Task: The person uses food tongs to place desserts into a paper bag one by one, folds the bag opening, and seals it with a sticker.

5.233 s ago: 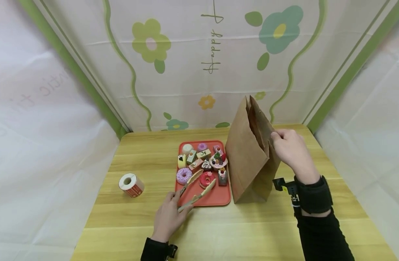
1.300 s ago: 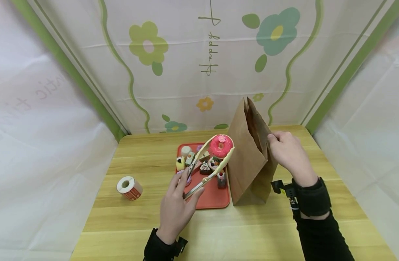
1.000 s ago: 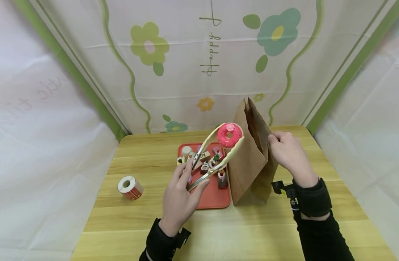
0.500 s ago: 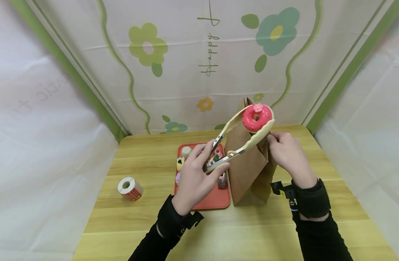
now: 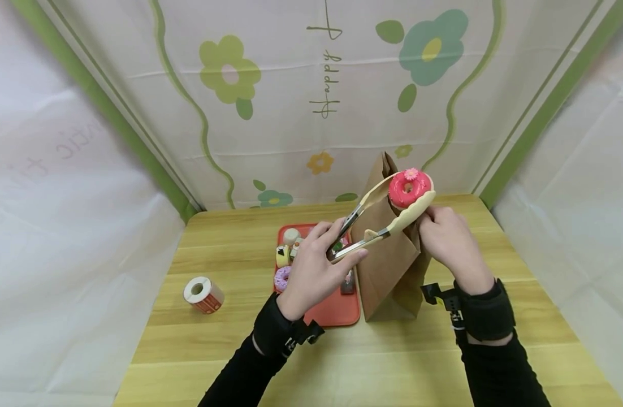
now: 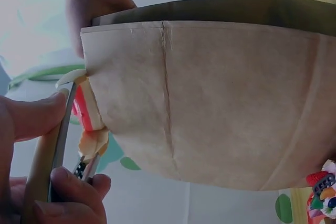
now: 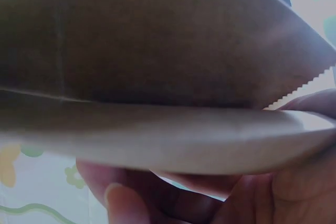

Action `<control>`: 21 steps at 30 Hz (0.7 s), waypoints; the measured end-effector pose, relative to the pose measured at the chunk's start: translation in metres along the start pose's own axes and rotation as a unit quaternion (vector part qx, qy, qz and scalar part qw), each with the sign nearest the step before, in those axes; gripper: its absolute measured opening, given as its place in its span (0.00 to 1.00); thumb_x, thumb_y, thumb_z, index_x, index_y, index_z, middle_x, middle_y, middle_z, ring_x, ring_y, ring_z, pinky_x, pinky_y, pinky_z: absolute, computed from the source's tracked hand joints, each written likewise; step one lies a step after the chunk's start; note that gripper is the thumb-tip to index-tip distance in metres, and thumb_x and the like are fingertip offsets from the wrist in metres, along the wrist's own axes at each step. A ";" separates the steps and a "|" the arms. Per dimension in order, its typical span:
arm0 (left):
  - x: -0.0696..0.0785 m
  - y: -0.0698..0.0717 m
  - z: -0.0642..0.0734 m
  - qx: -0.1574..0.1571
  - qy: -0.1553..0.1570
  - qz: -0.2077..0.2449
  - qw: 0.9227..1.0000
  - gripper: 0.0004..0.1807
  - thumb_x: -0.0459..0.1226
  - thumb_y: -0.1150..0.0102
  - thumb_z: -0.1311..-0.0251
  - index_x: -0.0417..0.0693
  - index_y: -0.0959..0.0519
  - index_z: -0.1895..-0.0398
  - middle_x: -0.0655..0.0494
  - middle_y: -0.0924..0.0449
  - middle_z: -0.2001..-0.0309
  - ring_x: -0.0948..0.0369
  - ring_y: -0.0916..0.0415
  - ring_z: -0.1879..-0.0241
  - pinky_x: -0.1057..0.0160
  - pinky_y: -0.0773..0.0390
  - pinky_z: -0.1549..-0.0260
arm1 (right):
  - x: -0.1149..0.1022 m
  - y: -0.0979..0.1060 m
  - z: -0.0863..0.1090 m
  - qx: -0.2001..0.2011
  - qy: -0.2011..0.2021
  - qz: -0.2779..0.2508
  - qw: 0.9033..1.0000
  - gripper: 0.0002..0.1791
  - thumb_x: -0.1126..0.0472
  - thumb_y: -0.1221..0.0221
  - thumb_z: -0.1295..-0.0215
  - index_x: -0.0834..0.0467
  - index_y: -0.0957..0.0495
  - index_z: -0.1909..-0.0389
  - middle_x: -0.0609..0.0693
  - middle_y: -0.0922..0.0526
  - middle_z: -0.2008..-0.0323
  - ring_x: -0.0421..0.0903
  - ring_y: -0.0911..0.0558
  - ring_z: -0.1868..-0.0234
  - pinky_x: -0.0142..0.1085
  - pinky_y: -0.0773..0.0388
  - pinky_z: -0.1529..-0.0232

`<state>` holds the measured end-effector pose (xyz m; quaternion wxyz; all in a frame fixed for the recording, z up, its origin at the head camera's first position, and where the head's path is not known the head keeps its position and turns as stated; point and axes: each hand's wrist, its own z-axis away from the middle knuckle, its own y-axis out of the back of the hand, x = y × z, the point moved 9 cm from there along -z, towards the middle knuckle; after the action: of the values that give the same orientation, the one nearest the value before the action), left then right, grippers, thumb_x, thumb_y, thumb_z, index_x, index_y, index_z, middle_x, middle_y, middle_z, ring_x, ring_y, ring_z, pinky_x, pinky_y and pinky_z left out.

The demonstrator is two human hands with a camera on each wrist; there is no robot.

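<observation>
The pink-iced ring doughnut [image 5: 399,190] — above the flat red tray [image 5: 337,312] moments ago — now hangs towards the tray's two o'clock, by the upper opening of the tall brown paper bag [image 5: 385,274]. The left hand [image 5: 311,272] grips the silver-and-cream tongs [image 5: 400,222] that pinch it; the right hand [image 5: 451,243] pinches the bag's rim. The doughnut seems nearly lined up with the opening — its height over the rim is unclear.

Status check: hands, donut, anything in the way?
Left hand holds tongs clamping pink donut. Donut outside paper bag, near its top. Right hand grips bag's edge, possible obstacle.
</observation>
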<state>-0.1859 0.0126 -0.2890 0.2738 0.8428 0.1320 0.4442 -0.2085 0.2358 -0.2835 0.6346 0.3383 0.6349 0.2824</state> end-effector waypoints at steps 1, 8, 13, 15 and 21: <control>-0.001 0.000 0.000 -0.002 0.003 -0.001 1.000 0.34 0.51 0.32 0.40 0.46 0.27 0.33 0.59 0.27 0.53 0.58 0.34 0.68 0.63 0.36 0.73 | 0.000 0.000 0.000 -0.001 -0.001 0.001 1.000 0.24 0.50 0.64 0.22 0.60 0.24 0.64 0.56 0.26 0.74 0.56 0.27 0.70 0.42 0.33 0.76; -0.002 0.003 0.001 -0.007 0.014 -0.021 1.000 0.34 0.51 0.32 0.41 0.47 0.26 0.35 0.62 0.28 0.55 0.63 0.37 0.71 0.64 0.37 0.76 | 0.000 -0.001 0.000 -0.007 -0.003 0.001 1.000 0.25 0.50 0.65 0.21 0.62 0.23 0.58 0.57 0.26 0.72 0.57 0.27 0.68 0.42 0.33 0.75; 0.000 0.004 0.000 -0.009 0.012 -0.027 1.000 0.34 0.52 0.32 0.41 0.46 0.26 0.35 0.57 0.26 0.53 0.64 0.38 0.73 0.64 0.37 0.76 | 0.000 0.000 0.000 -0.003 -0.001 0.008 1.000 0.25 0.50 0.65 0.22 0.61 0.23 0.59 0.58 0.26 0.72 0.58 0.27 0.67 0.43 0.33 0.74; 0.000 0.004 -0.001 -0.008 0.011 -0.026 1.000 0.34 0.52 0.32 0.41 0.46 0.26 0.35 0.55 0.26 0.53 0.64 0.38 0.75 0.64 0.37 0.76 | -0.001 0.000 0.000 -0.003 -0.002 0.011 1.000 0.25 0.50 0.64 0.22 0.61 0.23 0.58 0.58 0.26 0.71 0.59 0.27 0.66 0.44 0.33 0.73; 0.003 0.006 -0.001 -0.012 0.004 -0.044 0.999 0.34 0.53 0.33 0.40 0.45 0.26 0.35 0.56 0.26 0.53 0.64 0.39 0.77 0.64 0.37 0.77 | 0.001 0.001 0.001 -0.010 -0.006 0.007 1.000 0.25 0.51 0.64 0.21 0.63 0.23 0.56 0.57 0.28 0.74 0.57 0.28 0.70 0.42 0.34 0.76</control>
<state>-0.1849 0.0094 -0.2826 0.3029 0.8310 0.1648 0.4364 -0.2076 0.2370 -0.2829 0.6401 0.3378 0.6257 0.2909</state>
